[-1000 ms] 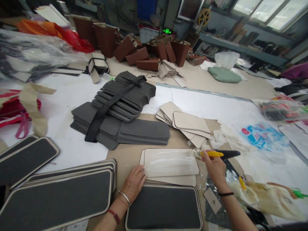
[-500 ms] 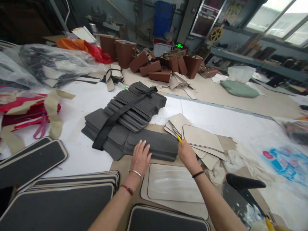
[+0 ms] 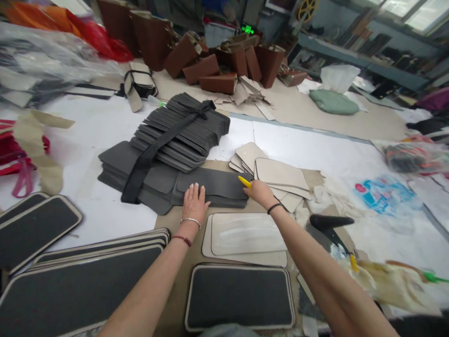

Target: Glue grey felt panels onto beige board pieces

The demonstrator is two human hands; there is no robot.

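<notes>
My left hand (image 3: 195,206) lies with fingers stretched on the front edge of a stack of dark grey sheets (image 3: 219,183). My right hand (image 3: 260,193) is closed round a slim yellow pen-like tool (image 3: 244,181), whose tapered end points left over the right end of that stack. Behind the left hand, a fanned bundle of dark grey pieces (image 3: 182,135) rests on more grey sheets, with a black strap (image 3: 143,171) across it. Beige panels with dark edges (image 3: 280,175) lie just right of the right hand. Nearer me lies a whitish smeared panel (image 3: 249,234).
Dark panels with pale borders lie front left (image 3: 87,285) and front centre (image 3: 240,297). A black-handled spreader (image 3: 331,221) sits at right beside a yellow-handled tool (image 3: 353,262). Brown box-shaped bags (image 3: 217,70) stand at the back. Plastic sheeting (image 3: 52,61) covers the far left.
The view has tilted downward, showing more of the near panels. The yellow tool now lies more level, pointing left over the grey stack. My left hand stays on the grey sheets.
</notes>
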